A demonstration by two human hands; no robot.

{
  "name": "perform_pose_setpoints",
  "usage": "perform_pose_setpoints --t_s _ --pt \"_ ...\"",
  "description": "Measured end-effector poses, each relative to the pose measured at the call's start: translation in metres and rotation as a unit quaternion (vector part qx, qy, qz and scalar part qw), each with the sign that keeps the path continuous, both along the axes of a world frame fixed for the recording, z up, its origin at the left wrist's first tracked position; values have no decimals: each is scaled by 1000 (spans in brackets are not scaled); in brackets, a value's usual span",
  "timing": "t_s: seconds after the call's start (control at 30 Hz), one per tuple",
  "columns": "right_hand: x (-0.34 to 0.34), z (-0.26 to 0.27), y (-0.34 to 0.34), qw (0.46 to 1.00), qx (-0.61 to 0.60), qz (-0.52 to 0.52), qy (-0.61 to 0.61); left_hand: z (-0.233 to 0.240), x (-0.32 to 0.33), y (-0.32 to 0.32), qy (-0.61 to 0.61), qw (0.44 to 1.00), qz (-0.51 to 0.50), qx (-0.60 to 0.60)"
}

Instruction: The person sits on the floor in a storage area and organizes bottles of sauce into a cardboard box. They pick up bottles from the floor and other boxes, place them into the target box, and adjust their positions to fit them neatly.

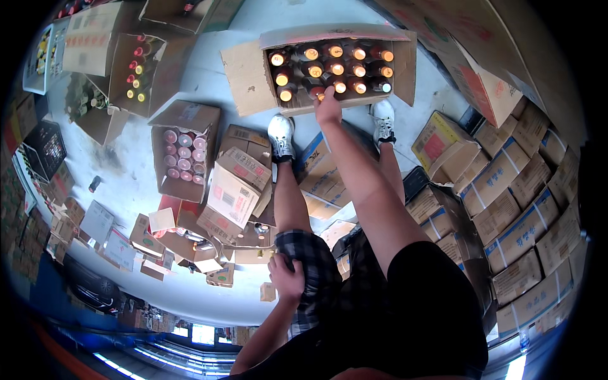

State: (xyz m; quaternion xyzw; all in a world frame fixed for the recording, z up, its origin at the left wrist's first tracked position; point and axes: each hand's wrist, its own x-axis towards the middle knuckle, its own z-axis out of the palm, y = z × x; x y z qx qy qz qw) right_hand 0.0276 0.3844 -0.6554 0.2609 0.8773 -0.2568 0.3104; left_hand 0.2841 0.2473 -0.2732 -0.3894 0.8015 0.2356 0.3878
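In front of my feet stands an open cardboard box (313, 35) packed with rows of dark bottles under orange caps (336, 69). One bottle in its right-hand front corner has a pale cap (386, 88). My right hand (328, 107) reaches over the box's near edge and grips a tilted bottle (314, 89) by its capped neck, the fingers partly hiding the cap. My left hand (287, 278) rests on my left knee over the checked shorts (313, 266), thumb apart from the fingers, with nothing seen in it.
Left of my leg are an open carton (187, 111) of round-topped containers and flattened cartons (232, 190). Another carton (156, 90) holds bottles with red and yellow caps. Stacked sealed boxes (498, 190) line the right. A small dark bottle (95, 184) lies on the floor.
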Motion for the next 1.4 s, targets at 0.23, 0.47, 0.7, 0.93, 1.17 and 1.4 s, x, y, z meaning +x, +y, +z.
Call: perform_pose_setpoints --t_s 0.23,0.47,0.7,0.93,1.17,1.4 --pt "-27 6 -21 994 -5 61 95 -5 1 14 -40 999 10 -4" --pt "-31 5 -15 996 3 68 49 -7 -4 20 -57 998 -14 -17" --pt "-12 27 13 989 -139 -44 40 -12 -5 26 -70 997 -10 -20" --pt "66 84 116 987 -159 3 8 -9 -21 44 -65 997 -1 -28" --pt "89 206 270 993 -38 97 -55 -6 -52 91 -124 989 -53 -57" --pt "69 218 416 989 -15 71 -125 8 -117 94 -34 994 5 -105"
